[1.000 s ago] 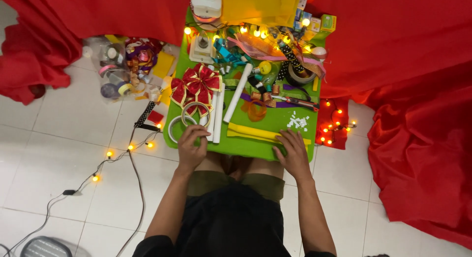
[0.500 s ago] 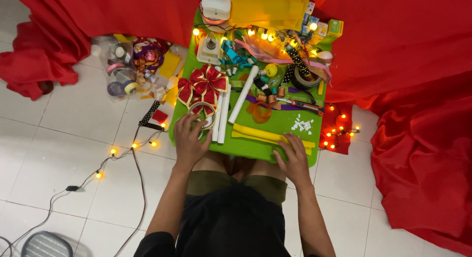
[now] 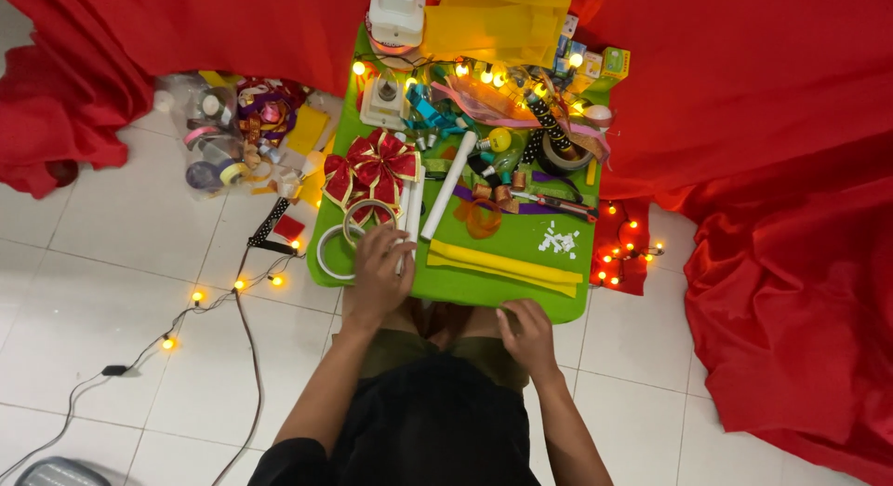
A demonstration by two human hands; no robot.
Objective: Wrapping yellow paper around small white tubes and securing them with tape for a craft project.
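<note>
Looking down from the head camera, we rest our left hand with fingers spread on the tape rings at the near left of the green table, just near of the red bow. Our right hand curls loosely, holding nothing, at the table's near edge beside yellow felt strips.

table: glossy green plastic | bow: shiny red ribbon | floor: smooth tile
</note>
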